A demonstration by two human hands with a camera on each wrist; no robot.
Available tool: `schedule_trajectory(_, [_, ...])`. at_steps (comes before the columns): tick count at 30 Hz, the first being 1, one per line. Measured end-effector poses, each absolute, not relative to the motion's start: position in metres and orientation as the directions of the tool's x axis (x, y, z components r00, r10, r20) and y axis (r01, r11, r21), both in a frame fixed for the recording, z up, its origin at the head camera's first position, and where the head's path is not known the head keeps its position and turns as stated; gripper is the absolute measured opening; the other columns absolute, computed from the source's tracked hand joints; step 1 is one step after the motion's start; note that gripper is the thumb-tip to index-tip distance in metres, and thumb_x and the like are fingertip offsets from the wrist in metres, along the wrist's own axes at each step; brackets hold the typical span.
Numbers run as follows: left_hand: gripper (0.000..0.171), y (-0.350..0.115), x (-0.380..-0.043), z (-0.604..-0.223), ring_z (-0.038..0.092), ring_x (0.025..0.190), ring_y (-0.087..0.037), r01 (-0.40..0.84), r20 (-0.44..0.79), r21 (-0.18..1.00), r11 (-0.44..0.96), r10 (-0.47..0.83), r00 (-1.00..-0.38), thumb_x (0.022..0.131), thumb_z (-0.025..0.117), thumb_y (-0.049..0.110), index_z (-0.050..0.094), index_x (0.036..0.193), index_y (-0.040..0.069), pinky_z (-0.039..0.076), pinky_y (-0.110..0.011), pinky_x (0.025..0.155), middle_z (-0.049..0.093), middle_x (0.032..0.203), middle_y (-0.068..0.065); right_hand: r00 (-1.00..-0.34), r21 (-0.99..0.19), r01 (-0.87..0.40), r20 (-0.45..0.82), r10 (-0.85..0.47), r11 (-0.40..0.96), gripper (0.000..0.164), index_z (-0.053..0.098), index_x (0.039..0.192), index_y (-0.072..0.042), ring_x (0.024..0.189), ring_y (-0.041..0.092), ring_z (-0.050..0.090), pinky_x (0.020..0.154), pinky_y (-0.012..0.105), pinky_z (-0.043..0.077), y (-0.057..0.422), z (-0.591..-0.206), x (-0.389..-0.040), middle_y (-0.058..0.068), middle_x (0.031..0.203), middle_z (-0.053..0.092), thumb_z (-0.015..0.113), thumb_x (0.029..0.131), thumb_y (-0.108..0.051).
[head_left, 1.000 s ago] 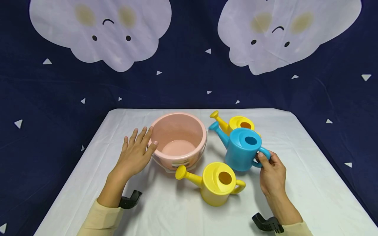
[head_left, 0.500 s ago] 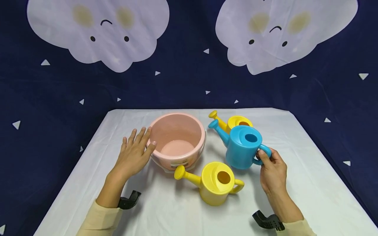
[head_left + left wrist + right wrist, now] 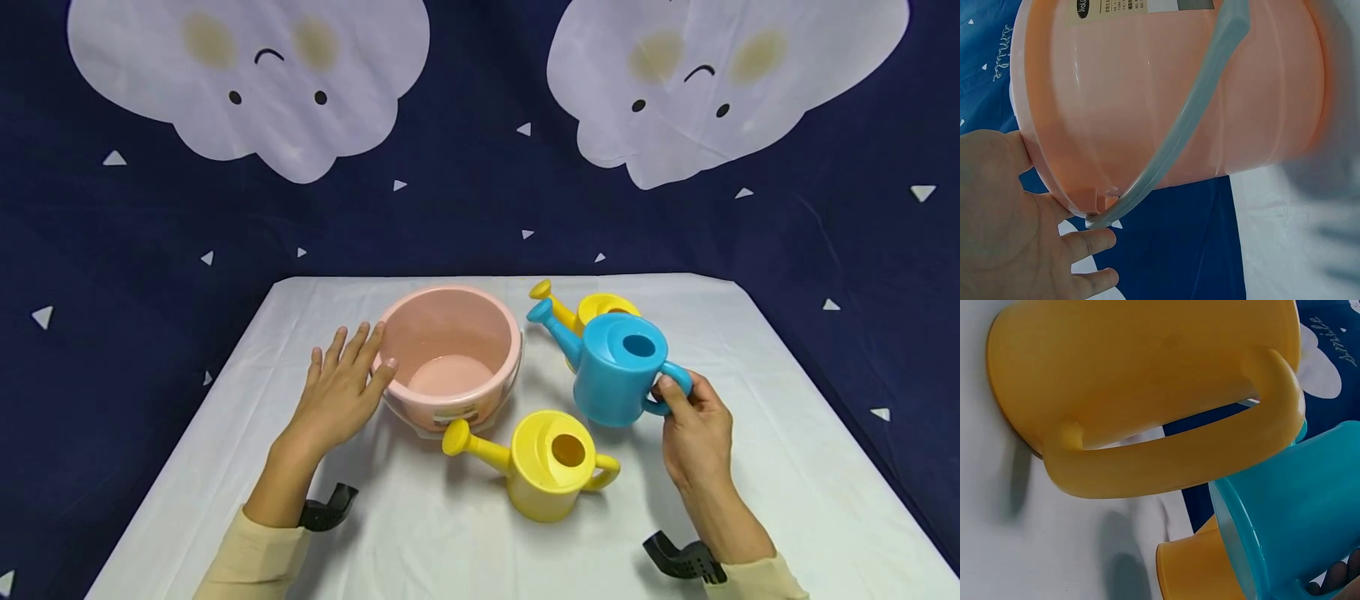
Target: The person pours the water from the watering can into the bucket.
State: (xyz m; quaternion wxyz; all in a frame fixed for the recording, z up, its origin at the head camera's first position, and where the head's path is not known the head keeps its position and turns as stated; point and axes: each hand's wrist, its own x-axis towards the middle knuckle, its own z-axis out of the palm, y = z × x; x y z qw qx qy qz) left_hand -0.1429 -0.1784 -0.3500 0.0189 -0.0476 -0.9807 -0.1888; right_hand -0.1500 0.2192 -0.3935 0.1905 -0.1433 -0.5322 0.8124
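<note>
My right hand (image 3: 697, 429) pinches the handle of a blue toy watering can (image 3: 615, 387), its spout pointing left. In the right wrist view the can's underside shows, with only curled fingertips (image 3: 1338, 575) visible at its handle. My left hand (image 3: 336, 404) lies spread, straight fingers and thumb against the left rim of a pink bucket (image 3: 450, 321). From the left wrist view, the bucket's grey handle (image 3: 1175, 137) hangs down along its wall. A yellow watering can (image 3: 551, 492) stands in front, between the hands. Behind the blue can, another yellow watering can (image 3: 600, 304) is partly hidden.
A white cloth (image 3: 420, 533) covers the table. Behind it hangs a dark blue curtain (image 3: 465, 225) with clouds and small triangles. Black wrist mounts (image 3: 678, 558) stick out from both forearms.
My right hand has raised the blue watering can slightly, covering more of the yellow one behind. The left hand stays at the bucket's rim. The whole view has shifted a little.
</note>
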Motion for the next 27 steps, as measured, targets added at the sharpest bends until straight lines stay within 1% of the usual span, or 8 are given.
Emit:
schedule_trajectory(10, [0.066, -0.179, -0.143, -0.349, -0.005, 0.148, -0.037, 0.102, 0.053, 0.363, 0.926, 0.089, -0.995, 0.098, 0.019, 0.059, 0.008, 0.153, 0.024, -0.005, -0.065, 0.113, 0.01, 0.16, -0.011, -0.885, -0.91, -0.176, -0.021, 0.464, -0.376, 0.021, 0.064, 0.096, 0.0, 0.085, 0.018, 0.054, 0.084, 0.025, 0.048, 0.22, -0.387, -0.152, 0.002, 0.086, 0.056, 0.071, 0.081, -0.013])
schedule_trajectory(21, [0.066, -0.179, -0.142, -0.349, -0.005, 0.148, -0.037, 0.096, 0.045, 0.358, 0.929, 0.086, -0.995, 0.098, 0.018, 0.059, 0.007, 0.153, 0.025, -0.006, -0.065, 0.113, 0.009, 0.16, -0.011, -0.888, -0.901, -0.179, -0.024, 0.458, -0.394, 0.02, 0.064, 0.097, 0.001, 0.084, 0.019, 0.055, 0.084, 0.026, 0.049, 0.223, -0.381, -0.15, 0.004, 0.088, 0.055, 0.07, 0.082, -0.011])
schedule_trajectory(27, [0.065, -0.178, -0.143, -0.349, -0.004, 0.148, -0.037, 0.093, 0.052, 0.362, 0.927, 0.079, -0.996, 0.098, 0.02, 0.059, 0.008, 0.153, 0.026, -0.006, -0.064, 0.113, 0.011, 0.16, -0.011, -0.891, -0.888, -0.197, -0.015, 0.453, -0.416, 0.013, 0.064, 0.096, 0.002, 0.082, 0.019, 0.054, 0.082, 0.024, 0.049, 0.224, -0.375, -0.151, 0.003, 0.086, 0.055, 0.066, 0.085, -0.005])
